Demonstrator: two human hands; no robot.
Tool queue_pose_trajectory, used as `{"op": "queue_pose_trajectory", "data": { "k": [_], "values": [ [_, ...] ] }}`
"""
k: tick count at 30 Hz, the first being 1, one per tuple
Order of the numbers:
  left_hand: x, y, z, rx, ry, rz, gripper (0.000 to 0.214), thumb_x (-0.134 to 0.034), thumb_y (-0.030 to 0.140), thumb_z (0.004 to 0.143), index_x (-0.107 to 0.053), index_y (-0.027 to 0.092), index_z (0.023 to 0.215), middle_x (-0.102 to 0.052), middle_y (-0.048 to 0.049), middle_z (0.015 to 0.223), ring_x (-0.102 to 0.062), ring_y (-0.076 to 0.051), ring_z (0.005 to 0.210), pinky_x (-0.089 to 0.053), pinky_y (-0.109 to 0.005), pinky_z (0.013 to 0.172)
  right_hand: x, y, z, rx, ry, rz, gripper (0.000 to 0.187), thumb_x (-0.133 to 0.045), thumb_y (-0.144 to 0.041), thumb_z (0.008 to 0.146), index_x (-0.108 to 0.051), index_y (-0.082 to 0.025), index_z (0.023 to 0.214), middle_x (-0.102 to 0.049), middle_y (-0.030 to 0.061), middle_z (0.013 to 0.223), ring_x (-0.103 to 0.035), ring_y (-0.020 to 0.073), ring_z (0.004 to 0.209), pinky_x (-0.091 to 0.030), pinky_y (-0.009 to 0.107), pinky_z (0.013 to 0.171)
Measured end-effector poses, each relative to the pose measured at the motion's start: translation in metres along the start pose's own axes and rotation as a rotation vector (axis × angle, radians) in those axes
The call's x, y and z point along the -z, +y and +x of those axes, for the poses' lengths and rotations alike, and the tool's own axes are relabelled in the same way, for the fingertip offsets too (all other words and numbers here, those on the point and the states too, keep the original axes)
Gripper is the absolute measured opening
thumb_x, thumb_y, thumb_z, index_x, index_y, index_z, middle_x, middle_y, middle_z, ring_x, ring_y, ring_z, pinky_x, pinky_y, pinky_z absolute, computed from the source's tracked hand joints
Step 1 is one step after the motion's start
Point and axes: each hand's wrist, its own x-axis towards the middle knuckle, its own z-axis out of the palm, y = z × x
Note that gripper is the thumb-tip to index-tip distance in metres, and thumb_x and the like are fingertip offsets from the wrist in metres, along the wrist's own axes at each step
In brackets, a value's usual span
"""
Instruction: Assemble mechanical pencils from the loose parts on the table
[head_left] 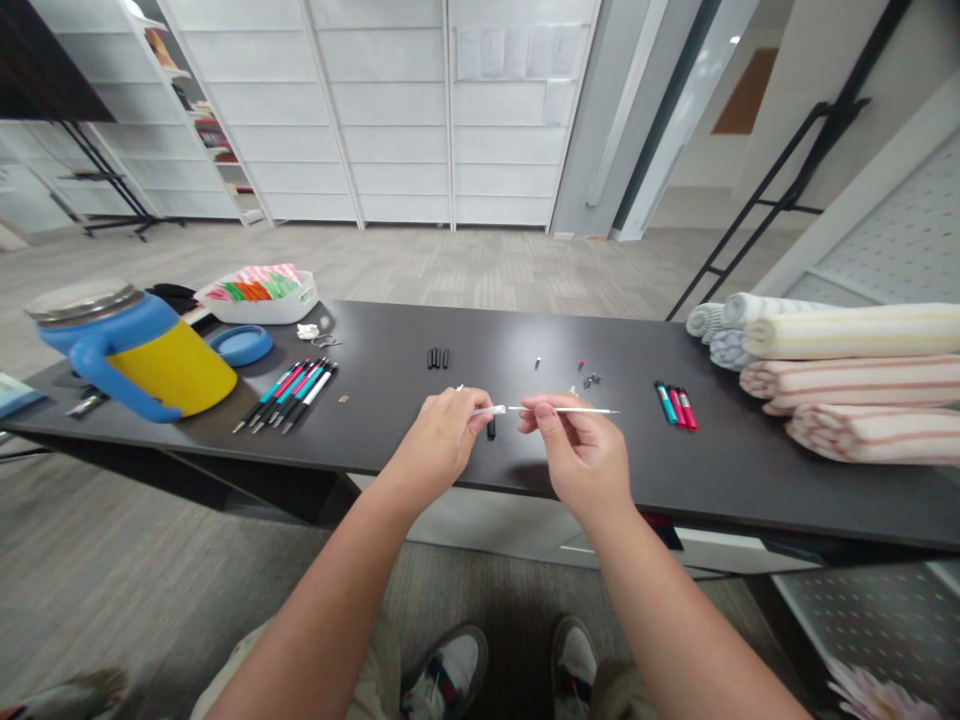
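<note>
Above the front edge of the dark worktop (750,470), we see the left hand (439,440) pinching a short white pen piece (495,410) and the right hand (585,460) pinching a thin white refill (577,410), their ends almost meeting in the air. We judge that the refill may bend or slip from so light a pinch. So near the edge, either part could drop to the floor.

We count five or six rolled towels (855,385), one blue-and-yellow jug (165,370), one white tray (262,305), one blue lid (241,345), about six assembled pens (289,392), three coloured barrels (676,405), three black caps (437,358), and one black piece (491,430) just beneath the hands.
</note>
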Motion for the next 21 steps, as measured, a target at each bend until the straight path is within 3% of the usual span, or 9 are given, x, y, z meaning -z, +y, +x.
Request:
{"op": "queue_pose_trajectory", "data": {
  "k": [4,7,11,16,21],
  "values": [
    [-0.001,0.002,0.001,-0.036,-0.036,0.020,0.021,-0.040,0.031,0.111,-0.058,0.021,0.112,-0.069,-0.0057,0.103,-0.061,-0.022,0.097,-0.043,-0.040,0.097,-0.001,0.002,0.003,0.048,-0.118,-0.061,0.023,-0.061,-0.035,0.104,-0.080,-0.024,0.100,-0.080,0.0054,0.095,-0.075,0.0192,0.084,-0.059,0.034,0.080],
    [-0.001,0.003,0.001,-0.032,-0.038,0.020,0.022,-0.039,0.031,0.111,-0.058,0.021,0.113,-0.069,-0.0062,0.106,-0.061,-0.023,0.100,-0.043,-0.041,0.099,-0.004,0.005,0.005,-0.011,-0.175,-0.051,0.022,-0.067,-0.039,0.100,-0.079,-0.025,0.110,-0.080,0.0065,0.100,-0.075,0.0204,0.083,-0.061,0.036,0.079],
    [-0.001,0.001,0.000,0.008,-0.017,0.035,0.023,-0.039,0.033,0.111,-0.058,0.021,0.111,-0.069,-0.0064,0.103,-0.061,-0.023,0.097,-0.043,-0.038,0.091,-0.008,0.011,0.004,-0.182,-0.113,0.158,0.043,-0.081,-0.045,0.088,-0.071,-0.023,0.123,-0.079,0.0064,0.097,-0.077,0.0213,0.083,-0.063,0.034,0.076],
    [-0.002,0.000,0.000,0.013,-0.002,0.041,0.020,-0.044,0.033,0.111,-0.059,0.020,0.110,-0.069,-0.0054,0.102,-0.059,-0.023,0.094,-0.041,-0.037,0.086,-0.004,0.011,0.003,-0.237,-0.057,0.085,0.025,-0.078,-0.046,0.091,-0.077,-0.022,0.098,-0.079,0.0040,0.087,-0.075,0.0190,0.074,-0.058,0.029,0.068],
    [-0.002,0.003,0.002,0.012,-0.015,0.044,0.019,-0.046,0.032,0.110,-0.060,0.020,0.108,-0.070,-0.0053,0.103,-0.059,-0.023,0.094,-0.042,-0.037,0.087,-0.002,0.010,0.002,-0.141,-0.008,-0.015,0.016,-0.077,-0.041,0.093,-0.080,-0.025,0.097,-0.080,0.0030,0.090,-0.075,0.0198,0.078,-0.058,0.032,0.076]
  ]
}}
